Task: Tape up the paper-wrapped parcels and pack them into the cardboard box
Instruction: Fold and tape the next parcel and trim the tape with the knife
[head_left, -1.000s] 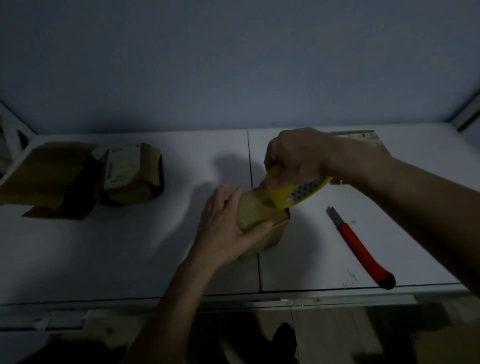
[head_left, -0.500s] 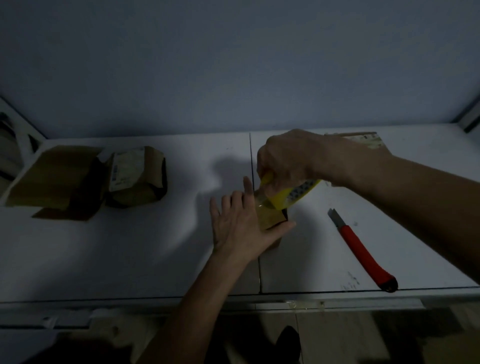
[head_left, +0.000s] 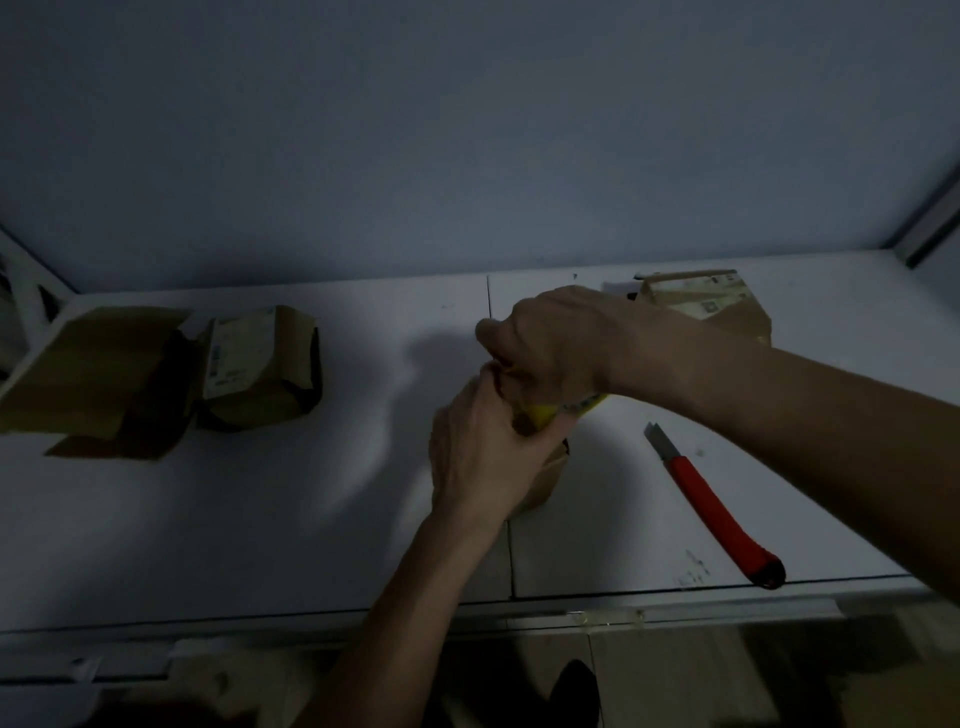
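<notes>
A small brown paper-wrapped parcel (head_left: 545, 478) stands at the middle of the white table (head_left: 311, 519), mostly hidden under my hands. My left hand (head_left: 483, 457) is wrapped over its top and left side, gripping it. My right hand (head_left: 550, 343) holds a yellow tape roll (head_left: 563, 409) just above the parcel, fingers curled round it and touching my left hand. A second labelled parcel (head_left: 260, 364) lies at the left beside an open cardboard box (head_left: 88, 379). Another labelled parcel (head_left: 711, 306) lies behind my right wrist.
A red-handled utility knife (head_left: 717, 512) lies on the table to the right of the parcel, blade extended and pointing away. A blue-grey wall stands behind the table. The table's front edge runs just below my forearms.
My left hand went from lying flat against the parcel to curling over its top. My right hand with the tape roll moved left and down against my left hand.
</notes>
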